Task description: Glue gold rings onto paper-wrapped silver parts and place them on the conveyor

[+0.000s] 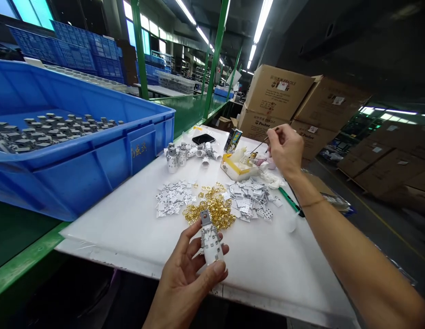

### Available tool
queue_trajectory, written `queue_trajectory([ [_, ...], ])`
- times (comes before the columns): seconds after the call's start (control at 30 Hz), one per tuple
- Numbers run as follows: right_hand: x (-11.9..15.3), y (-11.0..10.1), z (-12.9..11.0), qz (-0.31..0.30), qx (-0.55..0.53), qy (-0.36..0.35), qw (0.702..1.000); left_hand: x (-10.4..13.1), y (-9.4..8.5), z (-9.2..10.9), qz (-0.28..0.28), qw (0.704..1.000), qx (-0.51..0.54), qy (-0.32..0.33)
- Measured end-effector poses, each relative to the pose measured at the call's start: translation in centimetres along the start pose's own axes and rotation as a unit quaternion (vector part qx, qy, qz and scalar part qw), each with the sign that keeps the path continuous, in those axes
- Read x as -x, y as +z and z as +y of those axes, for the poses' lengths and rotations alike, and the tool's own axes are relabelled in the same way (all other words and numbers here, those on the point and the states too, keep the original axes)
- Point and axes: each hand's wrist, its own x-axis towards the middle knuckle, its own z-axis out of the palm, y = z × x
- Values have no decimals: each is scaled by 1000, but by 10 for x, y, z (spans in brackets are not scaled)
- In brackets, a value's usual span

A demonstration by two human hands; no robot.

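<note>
My left hand (195, 274) grips a white cylindrical part (211, 244) with small grey pieces around its side and a grey block on top, held upright above the table's near edge. My right hand (285, 148) is closed on a thin dark stick-like tool (259, 145), whose tip points down toward a clear box with yellow edges (229, 171). Beyond the left hand lies a heap of gold-coloured rings (215, 210). Flat white pieces lie in a left pile (174, 198) and a right pile (251, 198) beside it.
Several similar white parts (173, 162) stand or lie farther back, near a phone (203, 139) and a small printed carton (233, 140). A large blue bin (85, 173) of grey blocks borders the left. A green-handled tool (289, 199) lies right. Cardboard boxes (279, 93) rise behind.
</note>
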Motion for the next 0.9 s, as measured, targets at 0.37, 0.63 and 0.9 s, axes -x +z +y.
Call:
queue_trajectory([
  [0.37,0,43,38,-88,19,39,995,5,1,-1,-3,1000,-12,-7],
  [0.63,110,-28,-47,-162,-98,-3,982,-6,-4,-6,13,1000,-12,13],
  [0.9,201,-55,-107,-189,-176,-73,963,-1,2,-11,6,999,14,40],
])
